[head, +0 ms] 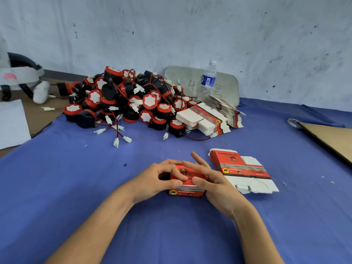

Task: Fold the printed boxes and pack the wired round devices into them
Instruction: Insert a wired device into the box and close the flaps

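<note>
A red printed box (187,192), folded into shape, rests on the blue cloth between both my hands. My left hand (160,180) grips its left end, thumb on the front edge. My right hand (211,178) holds its right side, fingers spread over the top. Just to the right lies a small stack of flat red-and-white box blanks (242,170). At the back, a big heap of black-and-red wired round devices (129,100) with white connectors sits on the cloth. Whether a device is inside the held box is hidden.
More flat box blanks (211,115) are piled behind, beside a clear water bottle (207,79) and a grey board (226,84). A rubber band (221,143) lies loose. Brown cardboard (329,138) sits at the right edge, white paper (11,122) and a headset (19,75) at the left.
</note>
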`<state>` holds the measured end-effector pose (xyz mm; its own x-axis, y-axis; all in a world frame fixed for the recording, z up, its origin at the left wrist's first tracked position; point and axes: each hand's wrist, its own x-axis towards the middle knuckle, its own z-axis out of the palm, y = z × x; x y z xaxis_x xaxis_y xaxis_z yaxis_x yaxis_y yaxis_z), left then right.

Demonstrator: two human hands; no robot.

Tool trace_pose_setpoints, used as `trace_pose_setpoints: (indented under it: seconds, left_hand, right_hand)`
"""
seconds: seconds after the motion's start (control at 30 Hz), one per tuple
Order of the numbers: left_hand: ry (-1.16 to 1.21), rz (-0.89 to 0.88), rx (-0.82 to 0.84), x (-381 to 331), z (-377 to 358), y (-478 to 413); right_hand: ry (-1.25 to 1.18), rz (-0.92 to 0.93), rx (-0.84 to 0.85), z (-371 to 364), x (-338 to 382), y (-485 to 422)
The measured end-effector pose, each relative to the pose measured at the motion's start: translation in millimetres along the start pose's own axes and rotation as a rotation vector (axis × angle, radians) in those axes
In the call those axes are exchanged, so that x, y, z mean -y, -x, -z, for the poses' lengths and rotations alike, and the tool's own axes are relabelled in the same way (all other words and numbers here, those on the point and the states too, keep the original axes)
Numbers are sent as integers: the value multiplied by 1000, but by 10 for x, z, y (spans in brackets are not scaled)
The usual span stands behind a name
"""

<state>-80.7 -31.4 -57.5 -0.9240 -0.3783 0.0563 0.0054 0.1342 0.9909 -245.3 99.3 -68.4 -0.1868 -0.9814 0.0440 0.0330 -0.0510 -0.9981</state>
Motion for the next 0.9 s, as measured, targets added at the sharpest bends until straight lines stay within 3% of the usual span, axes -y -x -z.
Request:
trace_pose_setpoints:
  seconds: [0.5, 0.63, 0.77, 0.9]
  left_hand:
    - [-154, -31, -12, 36, -28, 28]
    - [-270, -141, -154, 94, -98, 17]
    - [-325, -267, -260, 141, -134, 2]
    - [-477, -315, -398, 173, -135, -13]
  right_hand:
    - [41, -49, -70, -19, -34, -12]
    - [60, -43, -82, -41, -36, 11]
    - [341, 31, -91, -62, -34, 8]
    - [655, 259, -305, -185, -100, -12]
